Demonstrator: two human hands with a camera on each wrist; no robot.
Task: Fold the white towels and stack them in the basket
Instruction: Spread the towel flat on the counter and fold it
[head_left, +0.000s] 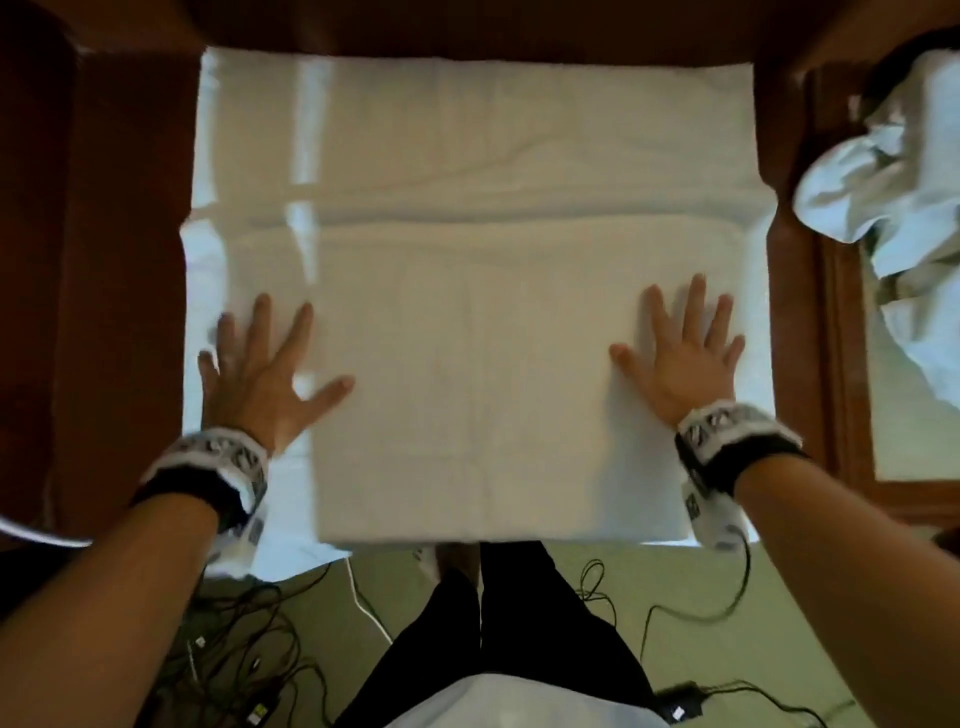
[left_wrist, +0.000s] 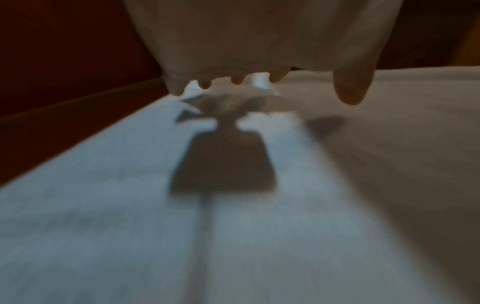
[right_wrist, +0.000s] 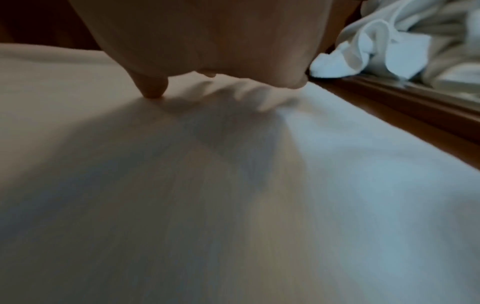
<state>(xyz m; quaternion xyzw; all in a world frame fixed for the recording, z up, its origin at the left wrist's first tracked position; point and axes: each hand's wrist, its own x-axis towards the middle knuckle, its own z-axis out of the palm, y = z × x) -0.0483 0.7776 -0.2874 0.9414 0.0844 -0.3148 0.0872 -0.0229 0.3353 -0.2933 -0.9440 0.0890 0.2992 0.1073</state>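
Your left hand (head_left: 260, 374) lies flat with fingers spread at eight o'clock on the wide white cloth towel (head_left: 467, 260) covering the dark wooden table (head_left: 104, 260); your right hand (head_left: 680, 358) lies flat and spread at four o'clock. Neither grasps anything. The towel looks soft, light and limp, so pinch the near corners. A crumpled white towel heap (head_left: 883, 197) waits at two o'clock.

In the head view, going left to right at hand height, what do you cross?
Dark wood surface → left hand flat on the towel's left edge → folded white towel → right hand flat near its right edge → wooden frame → crumpled white towels.
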